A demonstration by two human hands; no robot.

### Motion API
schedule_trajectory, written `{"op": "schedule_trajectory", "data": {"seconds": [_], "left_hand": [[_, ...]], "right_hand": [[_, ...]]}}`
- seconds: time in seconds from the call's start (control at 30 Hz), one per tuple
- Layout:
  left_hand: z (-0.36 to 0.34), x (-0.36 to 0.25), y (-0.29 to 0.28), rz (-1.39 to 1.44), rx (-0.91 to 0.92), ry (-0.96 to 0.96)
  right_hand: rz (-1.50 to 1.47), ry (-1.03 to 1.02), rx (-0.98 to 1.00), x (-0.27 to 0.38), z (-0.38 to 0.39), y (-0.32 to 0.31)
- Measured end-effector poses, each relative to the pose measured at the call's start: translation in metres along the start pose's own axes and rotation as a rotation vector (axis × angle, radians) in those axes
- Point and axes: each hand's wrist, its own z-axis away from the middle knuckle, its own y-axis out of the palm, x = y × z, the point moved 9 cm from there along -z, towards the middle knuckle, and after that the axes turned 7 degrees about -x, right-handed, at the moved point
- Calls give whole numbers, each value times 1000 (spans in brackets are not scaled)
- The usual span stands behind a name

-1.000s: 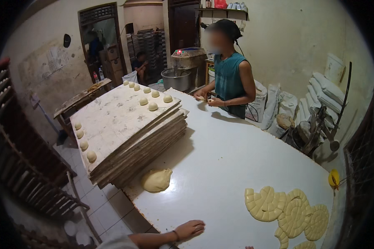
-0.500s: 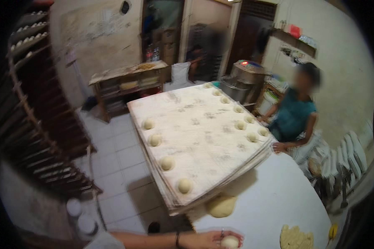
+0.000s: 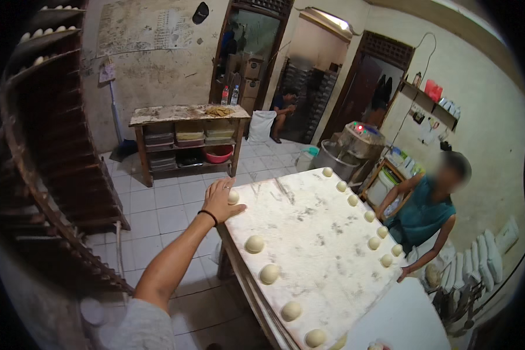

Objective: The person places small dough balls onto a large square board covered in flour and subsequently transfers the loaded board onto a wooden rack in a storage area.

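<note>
My left hand (image 3: 219, 203) is at the far left corner of the floury board (image 3: 300, 236), its thumb and fingers curved around a dough ball (image 3: 233, 197). The board tops a stack of boards on the white table (image 3: 399, 321). Other dough balls (image 3: 254, 244) sit along its left and right sides. My right hand (image 3: 378, 346) barely shows at the bottom edge; its fingers and whatever they touch are too cut off to make out.
A co-worker (image 3: 420, 216) grips the board's right side. A seated person (image 3: 280, 111) is behind, near a white sack (image 3: 261, 125). A tray rack (image 3: 52, 146) stands left, a wooden shelf bench (image 3: 189, 115) at the back, a mixer (image 3: 359, 146) and stacked sacks (image 3: 484, 256) at the right.
My view has swung left and up. My left hand, which picked up a dough ball, has moved to the board's far left corner. The co-worker's hand has moved onto the board's right side.
</note>
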Motion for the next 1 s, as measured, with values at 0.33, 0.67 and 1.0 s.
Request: {"op": "schedule_trajectory", "data": {"seconds": [0.33, 0.67, 1.0], "left_hand": [[465, 219, 46, 301, 485, -1051], [713, 120, 83, 416, 1004, -1269], [668, 0, 138, 597, 498, -1245]], "right_hand": [[309, -949, 563, 276, -116, 478], [-149, -974, 360, 275, -65, 294], [-14, 384, -453, -403, 100, -281]]}}
